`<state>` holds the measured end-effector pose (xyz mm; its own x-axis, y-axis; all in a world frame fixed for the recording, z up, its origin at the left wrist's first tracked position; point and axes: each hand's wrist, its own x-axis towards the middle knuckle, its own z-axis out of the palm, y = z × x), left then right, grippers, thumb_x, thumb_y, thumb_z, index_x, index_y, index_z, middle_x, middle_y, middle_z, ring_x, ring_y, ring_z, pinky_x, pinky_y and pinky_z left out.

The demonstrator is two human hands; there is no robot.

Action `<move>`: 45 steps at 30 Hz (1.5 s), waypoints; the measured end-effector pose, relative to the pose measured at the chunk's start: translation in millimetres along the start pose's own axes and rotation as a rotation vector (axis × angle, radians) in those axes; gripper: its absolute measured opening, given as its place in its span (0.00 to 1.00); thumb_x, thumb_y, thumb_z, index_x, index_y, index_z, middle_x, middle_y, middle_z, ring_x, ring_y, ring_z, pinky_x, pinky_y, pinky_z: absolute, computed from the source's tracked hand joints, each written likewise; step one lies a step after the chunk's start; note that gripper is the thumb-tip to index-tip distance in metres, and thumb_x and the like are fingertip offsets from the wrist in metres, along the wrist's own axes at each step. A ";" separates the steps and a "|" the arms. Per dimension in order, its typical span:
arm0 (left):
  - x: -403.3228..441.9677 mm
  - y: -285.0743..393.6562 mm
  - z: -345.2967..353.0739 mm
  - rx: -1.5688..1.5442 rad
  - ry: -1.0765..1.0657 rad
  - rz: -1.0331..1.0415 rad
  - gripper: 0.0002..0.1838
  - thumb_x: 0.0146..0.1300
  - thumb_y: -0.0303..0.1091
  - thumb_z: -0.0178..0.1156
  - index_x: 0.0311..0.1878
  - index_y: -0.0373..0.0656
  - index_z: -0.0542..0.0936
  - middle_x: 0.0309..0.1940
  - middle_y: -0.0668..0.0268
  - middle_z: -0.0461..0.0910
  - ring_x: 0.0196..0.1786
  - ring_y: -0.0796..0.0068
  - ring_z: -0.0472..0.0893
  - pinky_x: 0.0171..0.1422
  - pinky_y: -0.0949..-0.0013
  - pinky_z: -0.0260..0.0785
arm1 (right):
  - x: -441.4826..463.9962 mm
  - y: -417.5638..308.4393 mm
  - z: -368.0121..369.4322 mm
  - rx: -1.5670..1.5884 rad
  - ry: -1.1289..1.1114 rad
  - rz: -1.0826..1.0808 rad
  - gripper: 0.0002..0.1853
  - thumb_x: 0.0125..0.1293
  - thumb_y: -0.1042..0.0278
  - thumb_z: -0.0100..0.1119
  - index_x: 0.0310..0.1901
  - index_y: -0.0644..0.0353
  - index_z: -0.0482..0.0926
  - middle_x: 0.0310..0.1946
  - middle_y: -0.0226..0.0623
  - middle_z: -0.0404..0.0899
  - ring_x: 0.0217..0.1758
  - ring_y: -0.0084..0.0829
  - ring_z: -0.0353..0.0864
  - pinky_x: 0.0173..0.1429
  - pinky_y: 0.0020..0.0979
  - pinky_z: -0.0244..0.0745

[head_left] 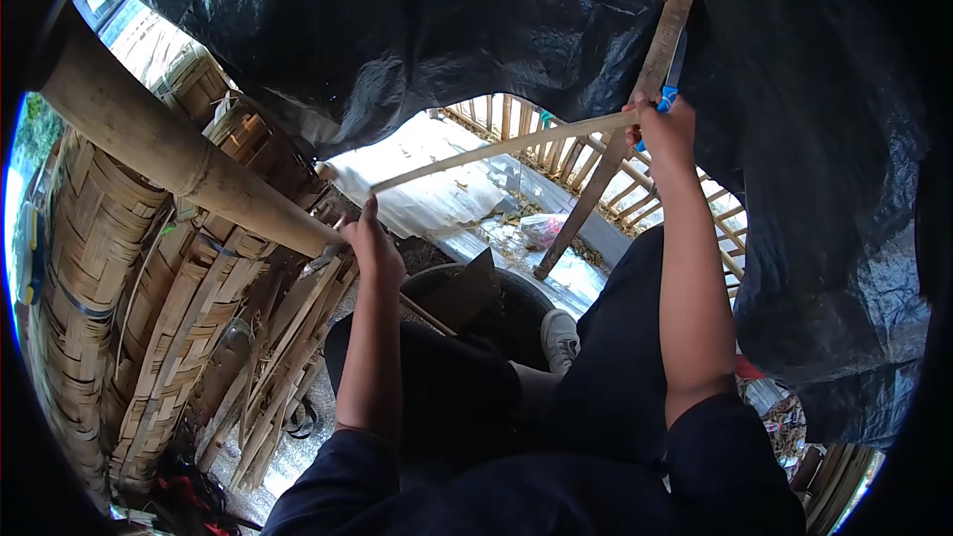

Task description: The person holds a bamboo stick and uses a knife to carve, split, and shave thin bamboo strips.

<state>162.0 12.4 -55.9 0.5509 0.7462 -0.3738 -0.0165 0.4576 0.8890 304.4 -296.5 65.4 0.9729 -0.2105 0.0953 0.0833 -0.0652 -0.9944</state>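
— Black plastic sheeting (397, 30) hangs across the top and down the right side of the workspace. Through the gap beneath it: a slatted bamboo fence (573, 159), with a whitish sheet (422, 206) on the ground in front.

— Left side?

— Woven bamboo panels (99, 288), on end. A thick bamboo pole (189, 167) slants down across them, its lower end just beside the left hand (374, 246). Loose bamboo splints (283, 377) lie below.

— Position of the workpiece?

— Thin bamboo strip (496, 151), spanning the space between the hands, its right end the higher.

— Right hand (663, 129)?

— Closed round a blue-handled knife (668, 97), blade pointing up and away from the body. The strip's right end meets the fingers. A wooden slat (586, 203) runs steeply behind the hand; cannot tell whether it is gripped too.

— Left hand?

— Thumb raised at the strip's left end, fingers partly hidden. Cannot tell how far open they are, or whether they grip the strip.

— Near the legs?

— Dark round tub (526, 298) containing a flat dark piece (465, 293); white shoe (561, 337) at its right edge.
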 end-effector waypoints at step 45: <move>-18.2 -23.8 15.1 0.188 -1.246 0.247 0.07 0.70 0.28 0.46 0.46 0.36 0.71 0.39 0.61 0.77 0.48 0.73 0.77 0.59 0.65 0.65 | -55.3 52.7 41.3 -1.068 -0.437 -0.136 0.15 0.54 0.66 0.62 0.36 0.72 0.78 0.35 0.59 0.79 0.43 0.50 0.81 0.50 0.41 0.75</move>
<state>164.9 -19.4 -66.3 0.9564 -0.1998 0.2132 -0.1678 0.2219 0.9605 263.9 -248.0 5.9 0.9788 0.2024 -0.0325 0.1714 -0.8948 -0.4122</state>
